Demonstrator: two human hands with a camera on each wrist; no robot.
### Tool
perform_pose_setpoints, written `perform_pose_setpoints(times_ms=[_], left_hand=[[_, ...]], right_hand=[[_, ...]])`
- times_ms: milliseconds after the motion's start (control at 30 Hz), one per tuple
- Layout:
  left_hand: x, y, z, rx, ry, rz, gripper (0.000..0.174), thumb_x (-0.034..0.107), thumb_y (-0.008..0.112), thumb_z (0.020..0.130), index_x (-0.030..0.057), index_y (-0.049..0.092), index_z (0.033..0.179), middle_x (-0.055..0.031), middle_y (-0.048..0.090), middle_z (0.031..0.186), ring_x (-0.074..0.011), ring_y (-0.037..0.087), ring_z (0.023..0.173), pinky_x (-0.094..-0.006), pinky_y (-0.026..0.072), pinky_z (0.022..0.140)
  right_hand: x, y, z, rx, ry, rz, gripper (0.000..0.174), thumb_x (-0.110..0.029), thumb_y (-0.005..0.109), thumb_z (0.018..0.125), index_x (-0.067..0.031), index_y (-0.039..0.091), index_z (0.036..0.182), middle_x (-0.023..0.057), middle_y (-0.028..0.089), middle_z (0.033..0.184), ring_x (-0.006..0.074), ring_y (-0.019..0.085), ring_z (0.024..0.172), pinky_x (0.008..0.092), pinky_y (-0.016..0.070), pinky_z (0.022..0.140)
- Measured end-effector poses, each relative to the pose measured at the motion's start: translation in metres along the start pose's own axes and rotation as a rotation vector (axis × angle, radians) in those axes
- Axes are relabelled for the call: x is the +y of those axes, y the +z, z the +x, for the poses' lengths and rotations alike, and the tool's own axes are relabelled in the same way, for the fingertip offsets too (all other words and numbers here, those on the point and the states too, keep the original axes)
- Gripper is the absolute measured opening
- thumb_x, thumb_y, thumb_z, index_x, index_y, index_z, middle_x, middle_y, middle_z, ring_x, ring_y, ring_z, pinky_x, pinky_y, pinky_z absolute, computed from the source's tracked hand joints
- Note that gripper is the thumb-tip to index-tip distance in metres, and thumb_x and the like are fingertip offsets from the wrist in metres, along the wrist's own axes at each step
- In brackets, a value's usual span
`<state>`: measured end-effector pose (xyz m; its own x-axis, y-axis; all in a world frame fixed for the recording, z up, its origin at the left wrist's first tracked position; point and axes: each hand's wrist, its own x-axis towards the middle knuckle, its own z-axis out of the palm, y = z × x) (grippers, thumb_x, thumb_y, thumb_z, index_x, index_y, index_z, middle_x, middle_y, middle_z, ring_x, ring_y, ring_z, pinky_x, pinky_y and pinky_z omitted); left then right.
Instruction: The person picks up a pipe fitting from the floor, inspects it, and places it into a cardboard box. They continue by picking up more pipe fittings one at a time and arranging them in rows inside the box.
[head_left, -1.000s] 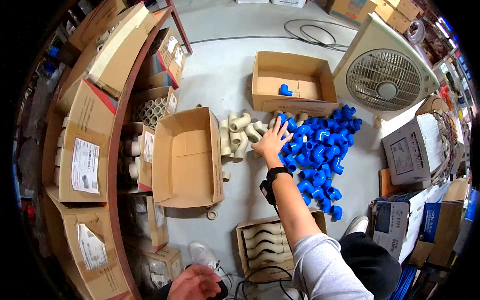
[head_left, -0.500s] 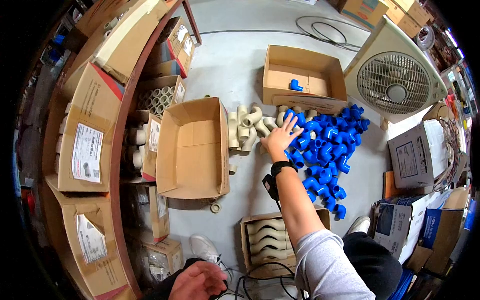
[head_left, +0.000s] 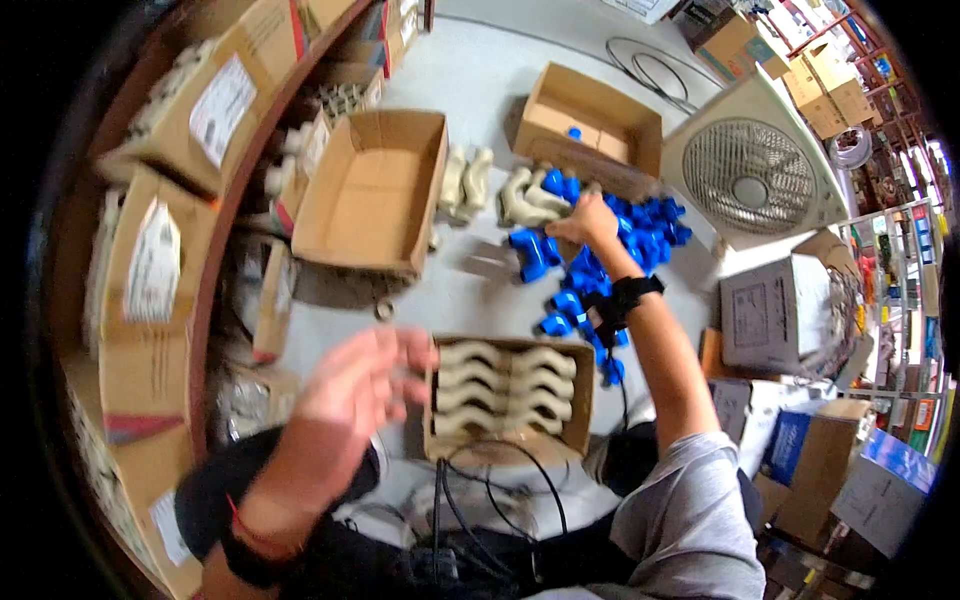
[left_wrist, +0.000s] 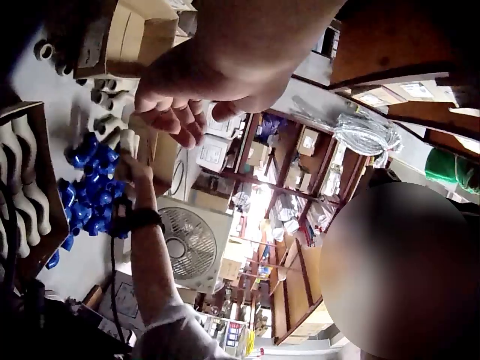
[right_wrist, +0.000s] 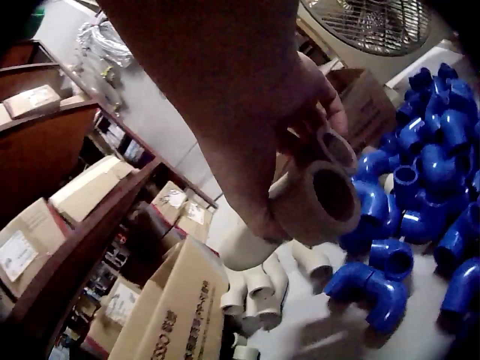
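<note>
In the head view my right hand (head_left: 592,222) is at the upper left of the blue elbow fittings (head_left: 640,235). The right wrist view shows that hand (right_wrist: 289,124) gripping a beige pipe fitting (right_wrist: 306,208), its round opening facing the camera, above blue fittings (right_wrist: 442,165). A second beige ring-shaped end (right_wrist: 337,150) is by the fingers. Blurred, my left hand (head_left: 360,395) hangs beside a carton (head_left: 580,450) of wavy beige pipes (head_left: 465,385). Its fingers are loosely bent and hold nothing, as the left hand (left_wrist: 199,94) in the left wrist view also shows.
An open carton (head_left: 370,190) stands left of beige fittings (head_left: 470,185). Another (head_left: 590,110), with a blue piece inside, is at the back, beside a fan (head_left: 750,185). Shelving with cartons (head_left: 160,270) lines the left; black cable (head_left: 500,450) loops in front.
My left hand has risen from the bottom edge toward the carton of wavy pipes. My right hand has gone from spread fingers to a grip. Some blue fittings now lie farther left, and the head view has shifted.
</note>
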<state>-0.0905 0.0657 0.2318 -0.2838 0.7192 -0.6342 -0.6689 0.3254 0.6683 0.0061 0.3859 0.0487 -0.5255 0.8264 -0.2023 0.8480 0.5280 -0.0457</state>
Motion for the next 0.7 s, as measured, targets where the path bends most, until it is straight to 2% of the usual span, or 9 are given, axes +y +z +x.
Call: perform_pose_setpoints(times_ms=[67, 100, 133, 200, 333, 367, 400, 500, 700], left_hand=[[-0.005, 0.002, -0.001, -0.047, 0.037, 0.01, 0.028, 0.026, 0.04, 0.081, 0.0057, 0.049, 0.099, -0.0015, 0.051, 0.09, -0.0104, 0.046, 0.075, -0.0219, 0.0351, 0.063], [-0.005, 0.006, -0.003, -0.059, 0.043, 0.023, 0.029, 0.026, 0.041, 0.081, 0.0059, 0.049, 0.1, -0.0005, 0.051, 0.09, -0.0094, 0.046, 0.075, -0.0212, 0.0351, 0.063], [-0.006, 0.011, -0.007, -0.07, 0.055, 0.038, 0.03, 0.026, 0.041, 0.081, 0.0061, 0.049, 0.101, 0.0004, 0.052, 0.091, -0.0085, 0.046, 0.074, -0.0206, 0.0351, 0.062], [-0.01, 0.018, -0.012, -0.107, 0.081, 0.067, 0.03, 0.027, 0.041, 0.082, 0.0067, 0.049, 0.103, 0.0011, 0.052, 0.092, -0.0074, 0.047, 0.075, -0.0178, 0.035, 0.061], [-0.022, 0.034, -0.028, -0.154, 0.107, 0.081, 0.029, 0.025, 0.041, 0.082, 0.0068, 0.049, 0.103, 0.0002, 0.053, 0.094, -0.0078, 0.048, 0.076, -0.0181, 0.036, 0.061], [-0.026, 0.037, -0.031, -0.164, 0.113, 0.077, 0.029, 0.025, 0.041, 0.082, 0.0069, 0.049, 0.103, 0.0, 0.053, 0.094, -0.0078, 0.048, 0.076, -0.0182, 0.0362, 0.061], [-0.03, 0.041, -0.035, -0.189, 0.118, 0.079, 0.028, 0.025, 0.041, 0.081, 0.0077, 0.05, 0.102, 0.0003, 0.053, 0.094, -0.008, 0.048, 0.077, -0.0187, 0.0359, 0.062], [-0.042, 0.051, -0.044, -0.241, 0.132, 0.079, 0.026, 0.025, 0.042, 0.08, 0.009, 0.051, 0.098, 0.0004, 0.054, 0.093, -0.0087, 0.049, 0.078, -0.0195, 0.0357, 0.062], [-0.059, 0.06, -0.057, -0.26, 0.082, 0.1, 0.028, 0.024, 0.042, 0.081, 0.0072, 0.05, 0.102, -0.001, 0.053, 0.096, -0.0092, 0.048, 0.078, -0.021, 0.0373, 0.066]], right_hand=[[0.017, -0.019, -0.033, -0.068, -0.077, 0.013, 0.058, -0.047, 0.066, 0.042, -0.0008, 0.061, 0.076, 0.0173, 0.055, 0.091, 0.0269, 0.056, 0.079, 0.0338, 0.0463, 0.067], [0.024, -0.026, -0.056, -0.016, -0.149, 0.05, 0.053, -0.046, 0.067, 0.041, -0.0008, 0.062, 0.068, 0.0167, 0.057, 0.078, 0.0258, 0.057, 0.073, 0.0338, 0.046, 0.062], [0.031, -0.028, -0.073, -0.093, -0.187, 0.042, 0.051, -0.044, 0.067, 0.041, 0.0008, 0.059, 0.064, 0.0159, 0.055, 0.066, 0.0245, 0.056, 0.064, 0.0336, 0.0446, 0.057], [0.04, -0.035, -0.121, -0.294, -0.197, 0.026, 0.059, -0.046, 0.067, 0.043, 0.0032, 0.058, 0.074, 0.017, 0.053, 0.089, 0.028, 0.054, 0.081, 0.0335, 0.0451, 0.069], [0.065, 0.011, -0.212, -0.322, -0.295, 0.096, 0.066, -0.047, 0.066, 0.047, 0.0046, 0.054, 0.087, 0.0202, 0.048, 0.097, 0.0307, 0.051, 0.087, 0.0354, 0.0429, 0.074], [0.072, 0.034, -0.223, -0.403, -0.373, 0.031, 0.069, -0.048, 0.066, 0.047, 0.005, 0.053, 0.09, 0.0206, 0.046, 0.101, 0.0303, 0.051, 0.087, 0.0359, 0.0431, 0.074], [0.07, 0.044, -0.247, -0.313, -0.346, 0.088, 0.061, -0.042, 0.068, 0.047, 0.0012, 0.054, 0.088, 0.0169, 0.048, 0.095, 0.0293, 0.049, 0.089, 0.0366, 0.0419, 0.075], [0.063, 0.068, -0.285, -0.311, -0.352, 0.033, 0.061, -0.039, 0.069, 0.046, 0.0004, 0.052, 0.089, 0.014, 0.047, 0.095, 0.0293, 0.051, 0.085, 0.0367, 0.0438, 0.071], [0.057, 0.093, -0.303, -0.099, -0.359, -0.058, 0.059, -0.034, 0.069, 0.045, -0.0009, 0.051, 0.091, 0.0104, 0.043, 0.099, 0.0247, 0.047, 0.091, 0.0346, 0.0405, 0.073]])
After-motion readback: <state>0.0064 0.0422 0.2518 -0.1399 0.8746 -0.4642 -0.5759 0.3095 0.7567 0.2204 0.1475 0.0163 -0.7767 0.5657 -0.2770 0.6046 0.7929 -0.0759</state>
